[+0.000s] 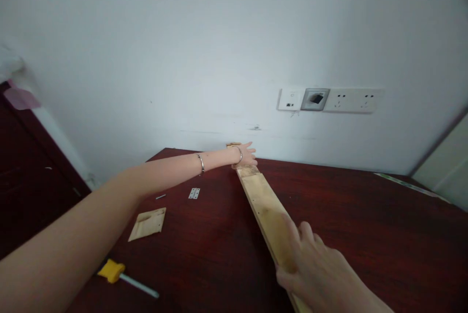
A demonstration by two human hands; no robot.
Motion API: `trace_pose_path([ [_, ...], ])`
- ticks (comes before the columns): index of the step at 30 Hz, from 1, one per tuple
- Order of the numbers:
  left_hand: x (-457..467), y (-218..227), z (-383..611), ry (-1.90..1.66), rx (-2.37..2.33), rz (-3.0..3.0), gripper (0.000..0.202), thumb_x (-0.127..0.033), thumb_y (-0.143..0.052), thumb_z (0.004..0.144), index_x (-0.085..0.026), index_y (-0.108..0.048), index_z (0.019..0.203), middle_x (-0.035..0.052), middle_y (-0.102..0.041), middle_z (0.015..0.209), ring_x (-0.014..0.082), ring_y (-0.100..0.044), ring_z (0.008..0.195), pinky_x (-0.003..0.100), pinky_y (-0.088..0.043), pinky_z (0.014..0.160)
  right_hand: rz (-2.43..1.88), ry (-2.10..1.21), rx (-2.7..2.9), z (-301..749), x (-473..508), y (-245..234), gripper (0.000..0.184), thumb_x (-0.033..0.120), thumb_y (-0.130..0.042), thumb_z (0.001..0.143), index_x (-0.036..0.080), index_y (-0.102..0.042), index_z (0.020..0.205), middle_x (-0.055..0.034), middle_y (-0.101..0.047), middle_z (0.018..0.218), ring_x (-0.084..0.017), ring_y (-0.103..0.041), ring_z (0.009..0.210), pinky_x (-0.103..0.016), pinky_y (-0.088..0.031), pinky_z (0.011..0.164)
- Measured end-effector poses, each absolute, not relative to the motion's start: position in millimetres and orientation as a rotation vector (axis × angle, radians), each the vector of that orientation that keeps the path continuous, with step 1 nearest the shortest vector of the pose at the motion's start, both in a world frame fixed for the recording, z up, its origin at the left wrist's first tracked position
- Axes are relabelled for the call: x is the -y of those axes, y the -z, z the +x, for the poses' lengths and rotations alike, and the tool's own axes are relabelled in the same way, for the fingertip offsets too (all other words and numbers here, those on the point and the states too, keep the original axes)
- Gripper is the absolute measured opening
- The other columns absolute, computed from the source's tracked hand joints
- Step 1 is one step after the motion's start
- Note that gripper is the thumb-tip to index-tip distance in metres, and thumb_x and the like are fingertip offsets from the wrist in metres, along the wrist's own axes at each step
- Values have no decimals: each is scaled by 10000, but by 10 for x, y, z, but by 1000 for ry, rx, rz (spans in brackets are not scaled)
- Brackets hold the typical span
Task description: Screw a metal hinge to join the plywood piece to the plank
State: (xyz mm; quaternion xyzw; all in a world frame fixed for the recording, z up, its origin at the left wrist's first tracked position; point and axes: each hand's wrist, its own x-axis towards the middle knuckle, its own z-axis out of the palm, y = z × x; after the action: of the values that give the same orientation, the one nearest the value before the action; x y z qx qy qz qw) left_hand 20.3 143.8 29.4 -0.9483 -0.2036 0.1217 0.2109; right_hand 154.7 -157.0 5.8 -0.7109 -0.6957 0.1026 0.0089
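Observation:
A long, narrow wooden board (268, 203) runs from the near edge of the view toward the wall. My right hand (314, 259) is closed around its near part, thumb at the left edge and fingers over the top. At the far end, my left hand (248, 154) lies across the board with its fingers stretched out and spread, hiding some of the wood. Left of the board are a small metal hinge (194, 193), a screw (161, 197) and a thin square piece of wood (148, 223). A screwdriver (126, 276) with a yellow handle lies nearest, partly behind my left forearm.
Everything rests on a dark red wooden table (351, 225) pushed against a white wall (175, 49). Sockets and a switch panel (329, 100) are set in the wall, one with a black plug. A patterned strip (411, 186) lies at the table's far right.

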Motion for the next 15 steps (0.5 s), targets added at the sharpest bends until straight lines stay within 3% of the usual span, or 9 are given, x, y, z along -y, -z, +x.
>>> trace_pose_path([
  [3,-1562,-521,-283,-452,616,-2579,461,-78,-732,476,-280,-604,871,-2,-641,911,259,-486,1056,511,-147,1088,-2030,-237,2246,1574,1291,-264,691,310,-596,657,255,-419,1322,-132,-578,1033,-342,-604,905,-377,-461,624],
  [6,-1650,-655,-801,-481,856,-2532,483,-97,-748,459,-247,-592,891,6,-634,933,249,-502,1045,489,-146,1089,-1836,-167,2340,1604,861,-361,774,308,-629,624,266,-385,1358,-124,-577,1108,-338,-563,960,-367,-449,648],
  [12,-1742,-623,-1703,-640,1303,-2404,633,-179,-830,362,-202,-587,945,45,-639,1011,259,-547,1019,461,-135,1093,-1386,-142,2574,1424,-216,-246,787,311,-635,637,162,-393,1371,-127,-553,1258,-315,-505,1055,-394,-427,851],
  [15,-1784,-559,-2082,-614,1491,-2348,668,-166,-834,341,-201,-583,959,52,-638,1040,259,-549,1019,471,-182,1076,-1288,-138,2666,1165,-692,-158,777,304,-631,652,97,-403,1365,-160,-587,1211,-317,-523,1040,-390,-421,881],
])
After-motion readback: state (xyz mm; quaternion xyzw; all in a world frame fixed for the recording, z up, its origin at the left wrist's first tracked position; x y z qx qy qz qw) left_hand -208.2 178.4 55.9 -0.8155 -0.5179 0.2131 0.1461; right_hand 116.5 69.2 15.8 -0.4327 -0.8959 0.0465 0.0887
